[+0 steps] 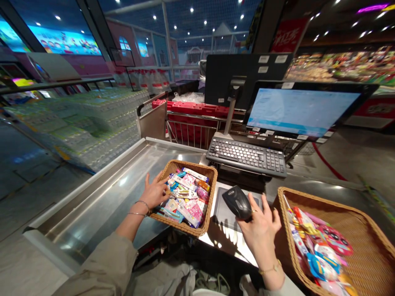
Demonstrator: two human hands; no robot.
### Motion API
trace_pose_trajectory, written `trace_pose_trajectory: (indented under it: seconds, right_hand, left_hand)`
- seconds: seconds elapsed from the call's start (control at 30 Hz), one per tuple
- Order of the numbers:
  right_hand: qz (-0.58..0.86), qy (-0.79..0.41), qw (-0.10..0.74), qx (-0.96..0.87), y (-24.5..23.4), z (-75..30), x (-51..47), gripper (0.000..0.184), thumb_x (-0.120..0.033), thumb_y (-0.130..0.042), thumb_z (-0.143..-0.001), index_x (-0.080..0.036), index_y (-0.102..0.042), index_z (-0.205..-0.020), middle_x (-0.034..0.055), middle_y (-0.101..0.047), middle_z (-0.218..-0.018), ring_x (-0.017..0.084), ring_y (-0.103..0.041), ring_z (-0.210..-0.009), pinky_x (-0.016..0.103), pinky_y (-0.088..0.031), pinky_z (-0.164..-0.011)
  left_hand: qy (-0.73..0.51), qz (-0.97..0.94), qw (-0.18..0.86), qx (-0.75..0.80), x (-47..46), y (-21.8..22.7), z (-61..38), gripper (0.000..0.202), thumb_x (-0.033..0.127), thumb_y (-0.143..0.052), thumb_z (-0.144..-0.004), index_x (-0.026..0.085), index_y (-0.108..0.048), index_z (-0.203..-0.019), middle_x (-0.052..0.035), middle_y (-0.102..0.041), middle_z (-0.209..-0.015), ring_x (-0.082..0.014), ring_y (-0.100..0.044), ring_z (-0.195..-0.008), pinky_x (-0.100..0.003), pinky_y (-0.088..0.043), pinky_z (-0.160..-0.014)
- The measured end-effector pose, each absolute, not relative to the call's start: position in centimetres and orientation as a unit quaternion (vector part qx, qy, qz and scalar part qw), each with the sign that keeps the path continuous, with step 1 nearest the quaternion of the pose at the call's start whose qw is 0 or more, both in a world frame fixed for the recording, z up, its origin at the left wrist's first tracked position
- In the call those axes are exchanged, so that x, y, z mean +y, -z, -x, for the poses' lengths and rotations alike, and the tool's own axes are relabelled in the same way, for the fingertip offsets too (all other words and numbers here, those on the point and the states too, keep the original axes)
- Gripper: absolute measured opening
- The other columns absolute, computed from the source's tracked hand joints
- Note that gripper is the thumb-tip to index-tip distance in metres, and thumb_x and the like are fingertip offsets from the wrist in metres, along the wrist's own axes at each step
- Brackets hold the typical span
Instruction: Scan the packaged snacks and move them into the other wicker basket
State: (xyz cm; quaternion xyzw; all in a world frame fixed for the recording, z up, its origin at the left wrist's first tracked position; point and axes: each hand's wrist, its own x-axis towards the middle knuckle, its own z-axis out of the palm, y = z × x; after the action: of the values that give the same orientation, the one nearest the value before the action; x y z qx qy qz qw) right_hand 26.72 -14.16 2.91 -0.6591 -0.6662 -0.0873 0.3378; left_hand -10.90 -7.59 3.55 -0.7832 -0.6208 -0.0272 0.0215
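Note:
My left hand [155, 191] reaches over the left rim of a small wicker basket [215, 193], its fingers spread and touching or just above the packets inside. Colourful small packaged goods [188, 193] fill that basket, several in white, pink and blue wrappers. To its right, my right hand [261, 224] has its thumb and index finger against a black barcode scanner [237, 202], while its other fingers stick out. Below the scanner is a grey mat [220, 213]. How much of the scanner lies behind the hand cannot be seen.
A larger wicker basket [354, 218] with toys and packets [324, 250] stands at the right. Behind the mat are a keyboard [247, 156] and a lit monitor [302, 109]. The metal counter [117, 197] has a raised edge. Stacked bottle packs [77, 119] stand beyond it.

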Motion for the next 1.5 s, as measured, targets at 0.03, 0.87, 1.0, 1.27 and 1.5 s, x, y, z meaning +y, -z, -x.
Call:
trace_pose_trajectory:
  seconds: [0.03,0.87,1.0,1.27,1.5]
  right_hand:
    - [0.659,0.088,0.339,-0.666,-3.0,-26.7,-14.2,0.022,-0.033,-0.049,-0.075,-0.022,-0.067,-0.084,0.0068,-0.067,-0.123,0.032,-0.037,-0.136,0.055,-0.017,-0.108]
    - [0.667,0.083,0.328,-0.664,-2.9,-27.7,-14.8,0.023,-0.031,-0.051,-0.075,-0.021,-0.067,-0.089,0.0077,-0.065,-0.126,0.033,-0.036,-0.137,0.056,-0.017,-0.109]
    - [0.663,0.086,0.326,-0.668,-2.8,-27.6,-14.8,0.023,-0.031,-0.051,-0.075,-0.021,-0.066,-0.089,0.0076,-0.065,-0.126,0.033,-0.037,-0.137,0.056,-0.017,-0.109]
    - [0.664,0.085,0.32,-0.67,-2.6,-27.5,-14.7,0.025,-0.031,-0.051,-0.075,-0.021,-0.066,-0.093,0.0065,-0.064,-0.127,0.032,-0.036,-0.137,0.056,-0.017,-0.109]
    - [0.66,0.088,0.323,-0.672,-2.6,-27.7,-14.7,0.026,-0.031,-0.051,-0.076,-0.021,-0.065,-0.095,0.0059,-0.064,-0.127,0.032,-0.038,-0.136,0.057,-0.019,-0.108]
  left_hand:
    - [0.024,0.781,0.028,-0.623,-7.6,-3.5,10.9,0.01,0.032,-0.063,-0.076,0.025,-0.068,-0.073,-0.0016,-0.056,-0.14,-0.0351,-0.026,-0.144,-0.072,0.014,-0.108]
    - [0.027,0.773,0.045,-0.632,-7.5,-1.6,11.5,0.016,0.027,-0.064,-0.076,0.032,-0.07,-0.09,0.0006,-0.052,-0.144,-0.0364,-0.018,-0.147,-0.073,0.019,-0.104]
    - [0.024,0.761,0.009,-0.648,-7.8,-1.5,12.0,0.023,0.047,-0.067,-0.074,0.035,-0.072,-0.093,-0.0018,-0.05,-0.146,-0.0401,-0.016,-0.146,-0.076,0.019,-0.1]
    - [0.079,0.687,0.043,-0.721,-7.5,-1.8,10.9,0.04,0.056,-0.049,-0.087,0.028,-0.073,-0.071,-0.0045,-0.061,-0.134,-0.0402,-0.022,-0.145,-0.074,0.018,-0.103]
    - [0.059,0.671,0.104,-0.732,-7.9,-0.6,10.2,0.05,0.065,-0.046,-0.084,0.027,-0.076,-0.071,-0.0087,-0.065,-0.129,-0.046,-0.025,-0.141,-0.075,0.018,-0.102]
